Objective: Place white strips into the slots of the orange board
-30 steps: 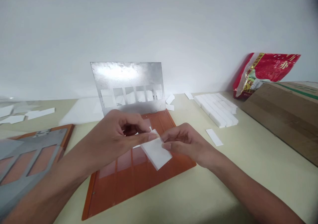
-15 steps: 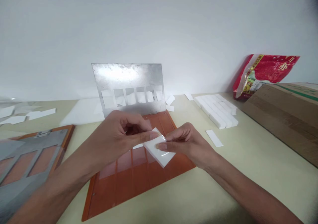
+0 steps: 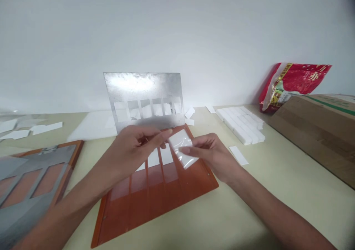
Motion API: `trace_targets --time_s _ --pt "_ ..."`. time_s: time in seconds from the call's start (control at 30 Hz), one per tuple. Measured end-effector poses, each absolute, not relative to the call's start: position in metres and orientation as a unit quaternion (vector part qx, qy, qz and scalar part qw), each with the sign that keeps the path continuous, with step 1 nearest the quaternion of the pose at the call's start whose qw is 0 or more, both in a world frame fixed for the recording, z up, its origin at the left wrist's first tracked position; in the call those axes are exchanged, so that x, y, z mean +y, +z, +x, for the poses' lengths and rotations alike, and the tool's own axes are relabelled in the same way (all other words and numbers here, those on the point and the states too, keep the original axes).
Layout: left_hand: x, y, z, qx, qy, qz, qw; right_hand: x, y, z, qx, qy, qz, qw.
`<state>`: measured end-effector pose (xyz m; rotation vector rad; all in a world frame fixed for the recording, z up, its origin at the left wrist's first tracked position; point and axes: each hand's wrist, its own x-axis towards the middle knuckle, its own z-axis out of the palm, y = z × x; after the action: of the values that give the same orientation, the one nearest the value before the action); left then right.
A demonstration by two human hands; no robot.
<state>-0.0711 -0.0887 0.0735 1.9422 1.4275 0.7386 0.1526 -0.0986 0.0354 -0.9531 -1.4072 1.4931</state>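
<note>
Above beige table, white piece, white wall

Two orange boards, two metal plates, one red bag.

On my screen the left hand and the right hand are bare, and both forearms are bare too, slim, down to the picture's lower edge.

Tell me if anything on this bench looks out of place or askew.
Only small things. Loose white strips lie scattered: one beside the neat stack of white blocks, others behind the metal plate and at the far left. The clear film in the right hand looks wrinkled.
</note>
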Motion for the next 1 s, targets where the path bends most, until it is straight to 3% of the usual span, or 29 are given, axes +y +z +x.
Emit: trace_targets --time_s 0.27,0.73,1.0 --pt "-0.043 0.019 -0.097 0.523 0.118 0.836 0.118 -0.076 0.039 0.187 -0.492 0.547 -0.442 0.513" --pt "-0.028 -0.006 -0.101 0.535 0.064 0.837 0.1 -0.064 0.044 0.216 -0.491 0.534 -0.442 0.527" --pt "-0.024 0.002 -0.098 0.514 0.052 0.846 0.132 -0.079 0.03 0.269 -0.53 0.457 -0.547 0.46"
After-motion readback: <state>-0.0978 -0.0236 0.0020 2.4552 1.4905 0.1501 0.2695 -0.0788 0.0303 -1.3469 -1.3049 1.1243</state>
